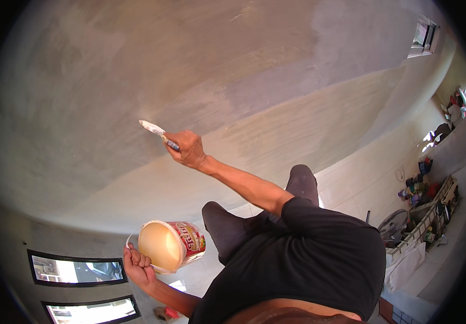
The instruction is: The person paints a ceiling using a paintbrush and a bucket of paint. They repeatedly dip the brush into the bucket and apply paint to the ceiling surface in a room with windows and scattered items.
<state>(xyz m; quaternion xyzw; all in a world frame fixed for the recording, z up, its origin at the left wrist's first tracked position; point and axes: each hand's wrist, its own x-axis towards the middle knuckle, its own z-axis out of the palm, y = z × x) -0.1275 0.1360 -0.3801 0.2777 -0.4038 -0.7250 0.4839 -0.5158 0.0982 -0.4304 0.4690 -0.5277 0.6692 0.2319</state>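
My right hand is closed around the handle of a paintbrush, its bristle end coated whitish. The brush tip points to the upper left at a grey-brown plastered wall; whether it touches the surface I cannot tell. My left hand grips the thin white handle of a plastic bucket with a red printed label. The bucket hangs tilted, its mouth toward me. Its inside looks pale cream, and I cannot make out how much it holds.
Two dark-framed windows are at the lower left. Pale floor tiles run past my legs. At the right stand a fan, a rack and assorted clutter. A small window is at the upper right.
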